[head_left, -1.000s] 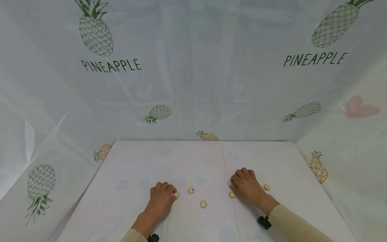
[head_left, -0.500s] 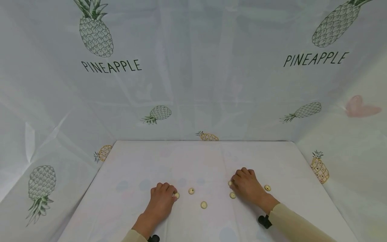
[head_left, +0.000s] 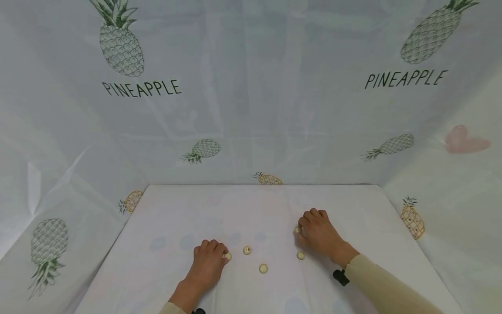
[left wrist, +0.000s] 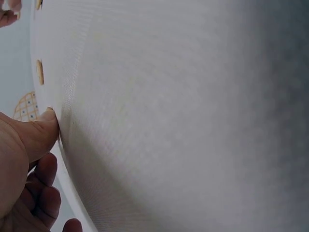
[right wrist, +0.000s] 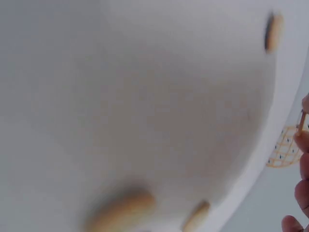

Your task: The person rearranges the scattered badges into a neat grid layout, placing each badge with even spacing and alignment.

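Observation:
In the head view my left hand [head_left: 207,264] is low over the left of the table, thumb and forefinger pinching the edge of a small round pale wooden disc [head_left: 228,256]. The left wrist view shows the thumb [left wrist: 41,133] down at the cloth, hiding that disc. Farther back on the right, my right hand [head_left: 319,233] pinches another wooden disc [head_left: 297,230] between thumb and fingertips. The right wrist view shows this held disc [right wrist: 302,122] edge-on, raised off the cloth.
Between the hands lie more discs: one near the left hand [head_left: 247,250], one nearer the front [head_left: 263,268], and one below the right hand [head_left: 300,255]. White cloth covers the table [head_left: 251,209]; a pineapple-printed curtain [head_left: 251,109] stands behind and at the sides.
My right hand has risen and moved slightly away from me with its disc. The disc right of that hand is now hidden behind the wrist. The left hand stays at its disc.

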### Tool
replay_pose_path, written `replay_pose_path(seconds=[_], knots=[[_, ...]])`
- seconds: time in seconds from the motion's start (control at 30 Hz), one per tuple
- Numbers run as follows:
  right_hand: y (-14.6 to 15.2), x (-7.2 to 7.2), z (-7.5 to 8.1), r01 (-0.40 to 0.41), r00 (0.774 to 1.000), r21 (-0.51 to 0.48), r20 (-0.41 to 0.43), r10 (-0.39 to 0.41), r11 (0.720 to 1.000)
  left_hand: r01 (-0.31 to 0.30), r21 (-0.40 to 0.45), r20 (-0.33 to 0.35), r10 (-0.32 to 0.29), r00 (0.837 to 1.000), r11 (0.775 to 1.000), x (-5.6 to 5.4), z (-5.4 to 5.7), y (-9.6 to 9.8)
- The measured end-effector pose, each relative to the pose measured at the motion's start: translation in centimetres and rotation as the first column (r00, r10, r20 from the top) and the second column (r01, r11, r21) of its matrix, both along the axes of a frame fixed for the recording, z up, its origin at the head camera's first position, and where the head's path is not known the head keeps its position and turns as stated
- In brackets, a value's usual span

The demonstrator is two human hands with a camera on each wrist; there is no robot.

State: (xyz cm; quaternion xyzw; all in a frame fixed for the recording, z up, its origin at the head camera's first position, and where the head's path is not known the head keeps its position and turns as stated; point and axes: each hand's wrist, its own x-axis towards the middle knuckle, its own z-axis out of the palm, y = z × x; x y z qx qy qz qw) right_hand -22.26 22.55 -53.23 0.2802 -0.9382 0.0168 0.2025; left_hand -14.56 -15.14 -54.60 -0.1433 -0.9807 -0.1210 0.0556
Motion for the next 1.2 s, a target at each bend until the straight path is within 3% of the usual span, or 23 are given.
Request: replay_pose_path(seconds=[0.3, 0.53, 0.7, 0.9, 1.2], knots=[[-0.7, -4.9, 1.2, -0.011, 1.0, 0.05, 0.013, 0.01, 0.999, 0.012, 0.025, 0.0, -0.012, 1.0, 1.0, 0.2, 0.5, 0.1], [-1.8, -7.1, 0.1, -0.017, 0.999, 0.025, 0.036, 0.016, 1.0, 0.006, 0.023, -0.014, -0.006, 1.0, 1.0, 0.1, 0.1, 0.1], [-2.5, -8.1, -0.5, 0.005, 0.998, 0.033, 0.062, -0.007, 0.999, 0.01, 0.03, -0.013, -0.009, 1.0, 1.0, 0.1, 0.1, 0.0], [-2.7, -8.2, -0.9, 0.042, 0.992, 0.06, 0.117, -0.049, 0.997, 0.016, 0.04, -0.029, -0.015, 0.999, 0.999, 0.2, -0.2, -0.1], [-2.9, -8.3, -1.0, 0.056, 0.989, 0.05, 0.137, -0.063, 0.997, 0.02, 0.043, -0.034, -0.019, 0.999, 0.999, 0.0, -0.4, -0.2]])
